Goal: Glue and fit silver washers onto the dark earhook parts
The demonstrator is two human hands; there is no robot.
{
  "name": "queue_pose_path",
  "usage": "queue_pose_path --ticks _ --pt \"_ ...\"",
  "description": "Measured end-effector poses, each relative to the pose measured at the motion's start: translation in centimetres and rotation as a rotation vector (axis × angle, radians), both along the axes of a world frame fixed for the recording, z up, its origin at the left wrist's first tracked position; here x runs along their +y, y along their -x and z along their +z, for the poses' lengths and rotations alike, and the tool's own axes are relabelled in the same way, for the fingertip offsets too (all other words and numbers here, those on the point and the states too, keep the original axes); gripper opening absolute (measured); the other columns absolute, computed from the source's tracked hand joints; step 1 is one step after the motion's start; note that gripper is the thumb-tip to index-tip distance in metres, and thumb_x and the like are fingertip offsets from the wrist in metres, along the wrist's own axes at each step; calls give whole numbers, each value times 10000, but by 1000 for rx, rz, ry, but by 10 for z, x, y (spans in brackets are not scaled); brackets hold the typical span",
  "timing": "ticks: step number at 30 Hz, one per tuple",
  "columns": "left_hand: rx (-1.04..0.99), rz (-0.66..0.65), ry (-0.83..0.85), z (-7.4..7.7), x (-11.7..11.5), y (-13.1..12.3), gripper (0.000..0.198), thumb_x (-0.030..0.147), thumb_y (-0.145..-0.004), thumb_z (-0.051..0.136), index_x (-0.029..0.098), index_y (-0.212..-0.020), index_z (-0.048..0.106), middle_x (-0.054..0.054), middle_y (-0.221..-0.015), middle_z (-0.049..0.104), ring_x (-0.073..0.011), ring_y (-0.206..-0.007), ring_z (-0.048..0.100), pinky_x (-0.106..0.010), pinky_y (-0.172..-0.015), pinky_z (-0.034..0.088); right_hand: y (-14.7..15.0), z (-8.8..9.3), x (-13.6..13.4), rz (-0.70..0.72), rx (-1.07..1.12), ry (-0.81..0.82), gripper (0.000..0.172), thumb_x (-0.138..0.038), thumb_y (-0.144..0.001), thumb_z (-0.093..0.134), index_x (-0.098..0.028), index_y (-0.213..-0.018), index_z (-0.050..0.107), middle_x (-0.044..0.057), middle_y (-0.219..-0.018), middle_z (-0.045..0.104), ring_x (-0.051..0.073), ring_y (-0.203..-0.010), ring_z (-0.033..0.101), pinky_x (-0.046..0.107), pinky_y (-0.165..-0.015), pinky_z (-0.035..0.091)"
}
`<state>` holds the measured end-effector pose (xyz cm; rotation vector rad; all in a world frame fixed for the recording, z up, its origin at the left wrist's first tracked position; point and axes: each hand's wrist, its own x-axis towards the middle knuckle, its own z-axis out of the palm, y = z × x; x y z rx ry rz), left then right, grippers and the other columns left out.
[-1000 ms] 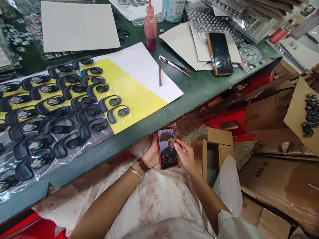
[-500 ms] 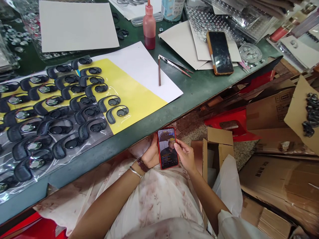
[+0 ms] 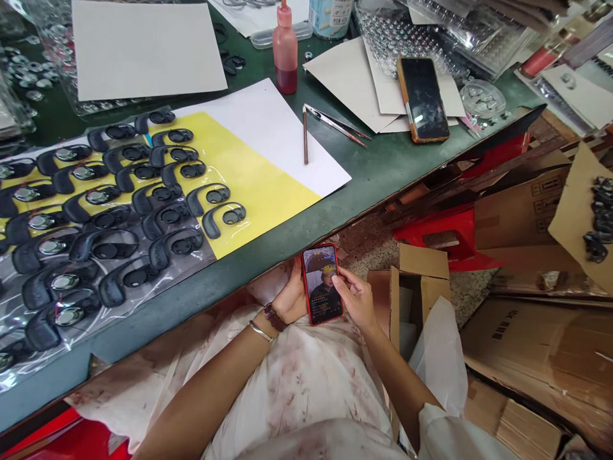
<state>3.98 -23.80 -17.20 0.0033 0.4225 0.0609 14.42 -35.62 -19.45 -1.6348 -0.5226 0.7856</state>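
Observation:
Below the table edge, over my lap, a smartphone (image 3: 322, 300) in a red case is tilted towards me with its screen lit. My left hand (image 3: 290, 297) grips its left side, the fingers partly hidden behind it. On the right edge, my right hand (image 3: 357, 295) has its thumb at the screen and its other fingers curled beside and behind the case. The screen shows a person and lines of small text. Above the hands, on the green table (image 3: 268, 246), lie black ear-hook earphone shells (image 3: 223, 220) in rows on a yellow sheet (image 3: 258, 198).
A second phone (image 3: 424, 99) lies on grey cards at the back right. Near it are tweezers (image 3: 338, 126), a thin brown stick (image 3: 305, 137) and a red liquid bottle (image 3: 285, 54). Cardboard boxes (image 3: 517, 345) and a red stool (image 3: 440, 239) stand right of my lap.
The picture on the phone's screen has changed slightly. Both hands keep the same hold, and the whole view has shifted a little.

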Motion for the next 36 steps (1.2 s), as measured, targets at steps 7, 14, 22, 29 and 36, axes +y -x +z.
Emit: queue_pose_path --ticks 7,14,22,29,36 --pt "-3 -7 -2 1 0 0 734 664 -880 348 112 -1333 518 -166 -1153 669 -264 -1015 657 -381 -977 442 -1 0 -2 -5 7 2 313 -387 -836 651 -216 -1094 697 51 -967 743 205 -850 687 333 -760 561" --pt "-7 -7 -13 0 0 0 745 676 -874 346 112 -1330 518 -169 -1168 661 -268 -1037 648 -392 -990 432 -1 3 0 -10 0 0 310 -399 -835 647 -211 -1076 703 58 -975 743 211 -846 690 345 -757 567" --pt "0 -8 -14 3 0 -1 743 670 -888 306 106 -1315 533 -168 -1148 669 -263 -1018 654 -384 -978 443 -1 3 -1 1 -16 -2 298 -377 -834 656 -220 -1083 699 47 -962 746 201 -825 691 322 -735 565" --pt "-10 0 -15 1 0 0 750 683 -871 317 118 -1311 538 -167 -1154 669 -262 -1028 652 -381 -981 436 -1 3 -1 5 -20 -11 287 -371 -842 646 -222 -1081 699 47 -971 741 204 -845 688 331 -753 559" --pt "18 -26 -19 5 1 -1 791 704 -869 272 93 -1283 556 -177 -1145 670 -270 -1049 643 -388 -990 432 -1 2 -2 -1 -7 -15 285 -364 -842 650 -221 -1084 696 42 -962 742 200 -843 686 324 -758 551"
